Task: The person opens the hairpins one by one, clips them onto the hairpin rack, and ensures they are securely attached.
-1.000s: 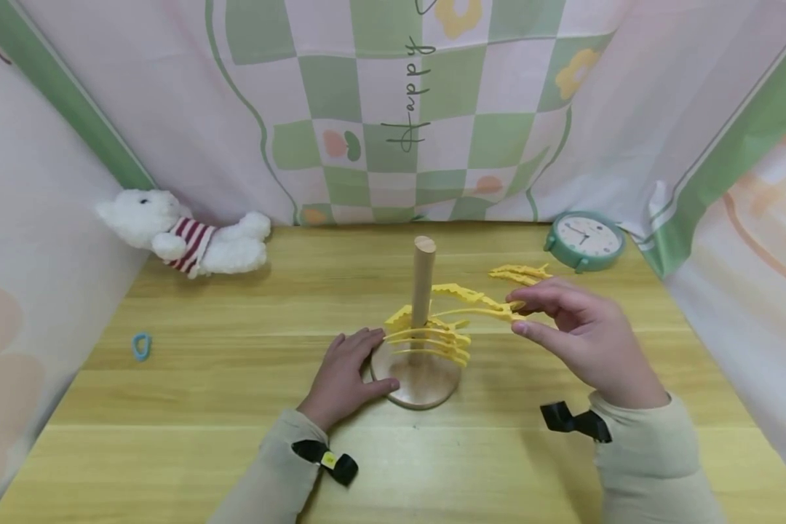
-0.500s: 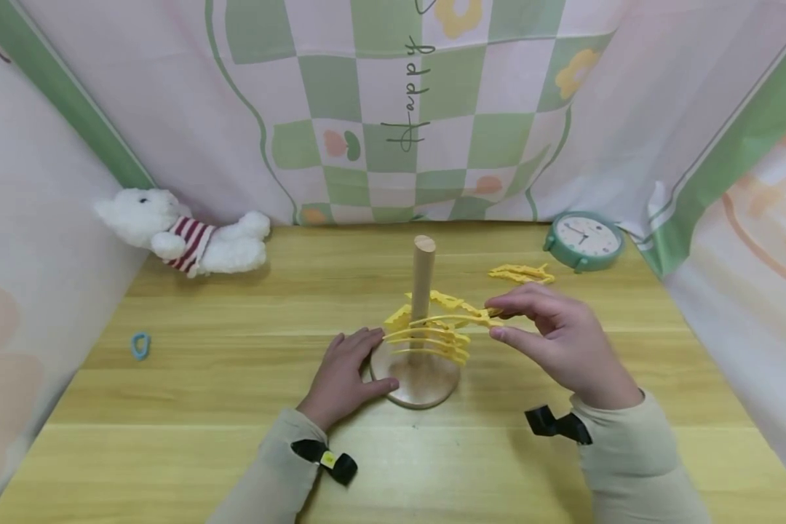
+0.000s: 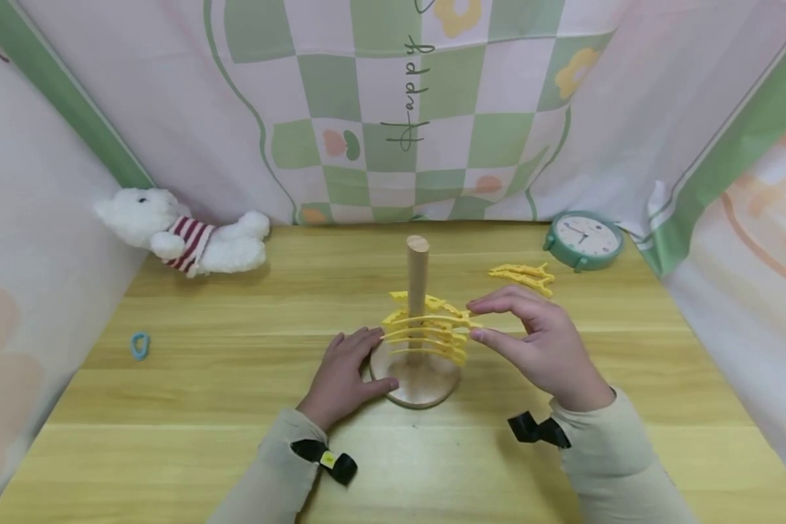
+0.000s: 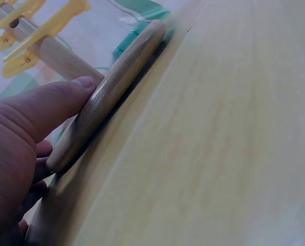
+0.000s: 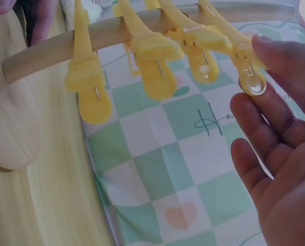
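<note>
A wooden stand (image 3: 417, 273) rises from a round base (image 3: 421, 387). Several yellow alligator hair clips (image 3: 426, 342) sit one above another across its post. My left hand (image 3: 344, 375) holds the base at its left edge; the left wrist view shows the thumb (image 4: 65, 97) on top and the other fingers by the rim, partly hidden. With thumb and fingertips, my right hand (image 3: 540, 342) pinches the tail end of the topmost hair clip (image 3: 435, 318). In the right wrist view this clip (image 5: 244, 61) lies across the post beyond the others, its jaws partly out of sight.
More yellow hair clips (image 3: 524, 276) lie behind my right hand. A green alarm clock (image 3: 586, 240) is at the back right, a white plush toy (image 3: 196, 244) at the back left. A small blue ring-like item (image 3: 140, 346) lies on the left. A patterned curtain (image 3: 386, 145) hangs behind.
My right hand has moved left with the hair clip, from beside the post until the clip's arms straddle it. The post has tilted slightly left. My left hand stays on the base.
</note>
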The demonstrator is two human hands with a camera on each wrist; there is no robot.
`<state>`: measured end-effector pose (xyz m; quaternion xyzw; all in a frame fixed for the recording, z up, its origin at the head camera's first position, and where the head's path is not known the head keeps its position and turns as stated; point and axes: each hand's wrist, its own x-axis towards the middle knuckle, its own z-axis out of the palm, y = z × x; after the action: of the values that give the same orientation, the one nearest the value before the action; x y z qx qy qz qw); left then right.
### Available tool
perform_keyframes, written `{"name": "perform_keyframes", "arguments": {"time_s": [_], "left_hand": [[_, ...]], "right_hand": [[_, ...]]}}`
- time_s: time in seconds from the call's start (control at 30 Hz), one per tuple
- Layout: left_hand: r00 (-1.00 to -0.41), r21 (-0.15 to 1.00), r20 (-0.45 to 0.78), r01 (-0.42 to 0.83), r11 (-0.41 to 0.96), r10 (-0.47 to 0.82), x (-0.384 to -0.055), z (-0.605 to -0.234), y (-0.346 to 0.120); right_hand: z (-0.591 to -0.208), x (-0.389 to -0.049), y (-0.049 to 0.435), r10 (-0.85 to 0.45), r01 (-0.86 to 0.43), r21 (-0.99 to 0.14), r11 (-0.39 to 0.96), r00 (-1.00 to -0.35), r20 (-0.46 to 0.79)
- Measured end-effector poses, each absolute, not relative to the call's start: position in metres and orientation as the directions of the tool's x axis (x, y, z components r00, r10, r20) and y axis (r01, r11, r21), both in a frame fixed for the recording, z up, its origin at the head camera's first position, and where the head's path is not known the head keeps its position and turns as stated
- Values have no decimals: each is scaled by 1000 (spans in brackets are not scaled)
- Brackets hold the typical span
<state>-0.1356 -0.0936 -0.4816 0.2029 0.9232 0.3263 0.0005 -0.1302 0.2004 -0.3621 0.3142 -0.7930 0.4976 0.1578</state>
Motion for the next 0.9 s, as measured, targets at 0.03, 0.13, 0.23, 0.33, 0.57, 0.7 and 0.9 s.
{"name": "perform_keyframes", "arguments": {"time_s": [0.03,0.13,0.23,0.33,0.57,0.7,0.9], "left_hand": [[-917,601,132,375,706,375,-136,-482,-94],[-916,596,136,381,707,378,-136,-482,-94],[-912,586,142,391,710,385,-136,-482,-94],[-908,575,144,400,714,392,-136,-481,-93],[-904,563,142,410,718,404,-136,-479,-92],[-904,558,145,410,721,402,-135,-479,-92],[-906,560,145,407,722,398,-135,-479,-92]], "right_hand": [[-362,-130,199,-342,-661,-683,311,-748,569],[-363,-132,196,-351,-692,-666,280,-719,599],[-364,-133,193,-354,-712,-655,255,-699,622],[-364,-132,191,-351,-711,-657,251,-700,622],[-366,-129,187,-338,-679,-693,244,-729,595],[-368,-129,184,-340,-682,-687,251,-727,597],[-367,-128,181,-343,-682,-689,246,-726,596]]}}
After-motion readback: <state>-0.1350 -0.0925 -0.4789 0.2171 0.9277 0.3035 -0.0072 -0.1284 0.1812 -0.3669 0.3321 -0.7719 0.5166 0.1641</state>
